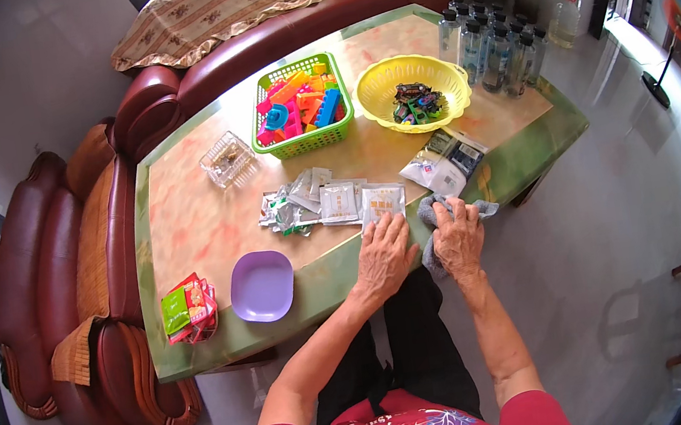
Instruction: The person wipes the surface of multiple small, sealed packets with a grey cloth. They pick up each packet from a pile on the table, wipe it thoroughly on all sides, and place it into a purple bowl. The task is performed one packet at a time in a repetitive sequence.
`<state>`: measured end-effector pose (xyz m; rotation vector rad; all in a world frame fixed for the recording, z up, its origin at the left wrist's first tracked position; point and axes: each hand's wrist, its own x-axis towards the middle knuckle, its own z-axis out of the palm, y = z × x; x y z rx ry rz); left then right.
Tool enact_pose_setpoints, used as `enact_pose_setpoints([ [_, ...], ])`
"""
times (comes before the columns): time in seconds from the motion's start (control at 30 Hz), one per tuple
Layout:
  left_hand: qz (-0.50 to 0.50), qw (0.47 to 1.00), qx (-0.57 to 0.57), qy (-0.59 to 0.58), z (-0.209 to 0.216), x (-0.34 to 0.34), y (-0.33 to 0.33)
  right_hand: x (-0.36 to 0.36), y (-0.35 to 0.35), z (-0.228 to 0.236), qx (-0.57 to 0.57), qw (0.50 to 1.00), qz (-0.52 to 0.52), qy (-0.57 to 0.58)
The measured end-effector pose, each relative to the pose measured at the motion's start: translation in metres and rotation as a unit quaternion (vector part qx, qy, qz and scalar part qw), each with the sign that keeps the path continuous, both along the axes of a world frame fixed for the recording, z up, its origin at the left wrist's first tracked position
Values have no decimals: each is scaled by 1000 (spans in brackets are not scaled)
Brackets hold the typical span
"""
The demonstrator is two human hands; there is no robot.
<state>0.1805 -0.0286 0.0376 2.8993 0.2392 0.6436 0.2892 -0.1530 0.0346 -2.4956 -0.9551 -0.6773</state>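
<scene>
At the table's near edge, my left hand (384,256) lies with its fingers stretched over the lower end of a silver-white sachet (383,199). It does not grip the sachet. Just to the right, my right hand (459,240) is closed on a grey cloth (433,262), which hangs partly over the edge. Several more silver sachets (341,201) lie overlapping to the left. Beyond my right hand is a white and dark plastic packet (440,168), lying flat.
A green basket (312,141) of colourful plastic blocks and a yellow colander (374,76) with small dark packets stand farther back. Capped bottles (497,57) crowd the right corner. Leftward are a clear rack (227,159), a purple dish (262,286) and red-green packets (190,310).
</scene>
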Motion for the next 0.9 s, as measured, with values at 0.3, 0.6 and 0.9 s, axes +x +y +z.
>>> enact_pose_setpoints([
  [0.3, -80, 996, 4, -50, -3, -106, 15, 5, 0, -3, 37, 999, 25, 26],
  [0.6, -25, 991, 11, -133, -16, -149, 22, -114, 59, 31, 102, 937, 324, 76],
  [0.9, -20, 984, 14, -174, -15, -145, 21, -97, 72, 10, 7, 983, 167, 73],
])
